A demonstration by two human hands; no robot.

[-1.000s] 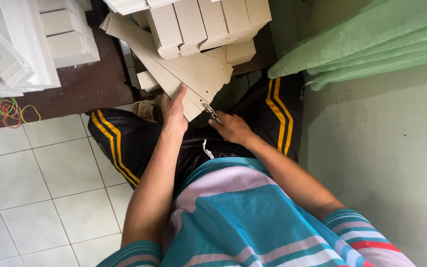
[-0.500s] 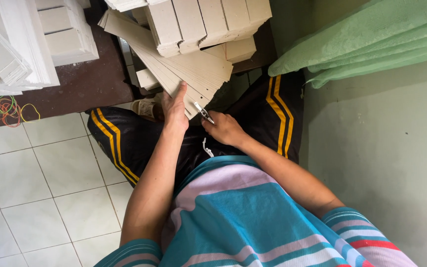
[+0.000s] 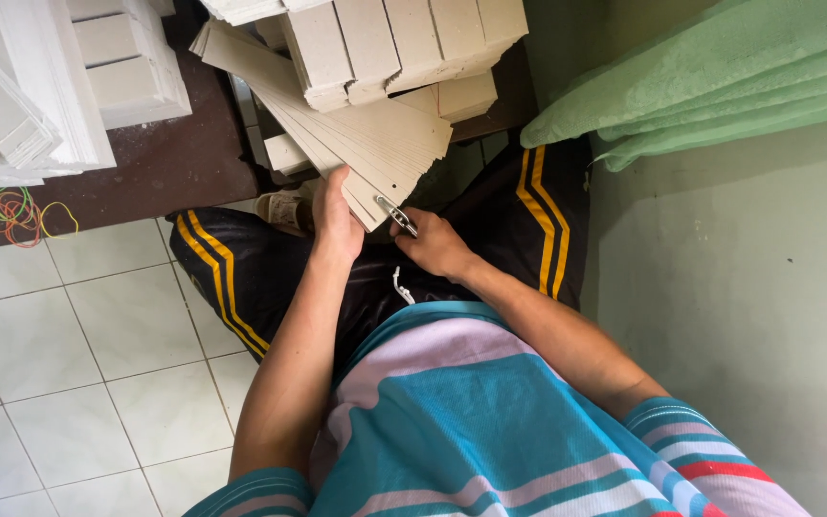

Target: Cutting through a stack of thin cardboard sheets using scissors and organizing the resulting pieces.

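A seated person in a teal, pink and white striped shirt [image 3: 452, 421] and black trousers with yellow stripes [image 3: 232, 287] is working over a fanned sheaf of grey cardboard sheets [image 3: 375, 144] at the upper centre of the frame. The left hand [image 3: 335, 218] is closing around the sheaf's lower left edge, thumb lying up along the sheets. The right hand [image 3: 435, 244] is gripping a small metal tool [image 3: 396, 214], apparently a clip or pliers, whose tip is touching the sheaf's lower corner; its exact kind is too small to tell. The two hands are sitting just beside each other, near the middle of the frame.

Blocks of stacked cardboard pieces [image 3: 404, 38] are lying on top of the sheaf at the top centre. At the upper left, stacks of white boards [image 3: 40, 86] are resting on a dark brown worktop [image 3: 174, 163], with a tangle of coloured rubber bands [image 3: 16, 211] at its lower left edge. Folded green sheets [image 3: 720, 77] are filling the upper right. A white tiled floor [image 3: 59, 383] is showing at the lower left.
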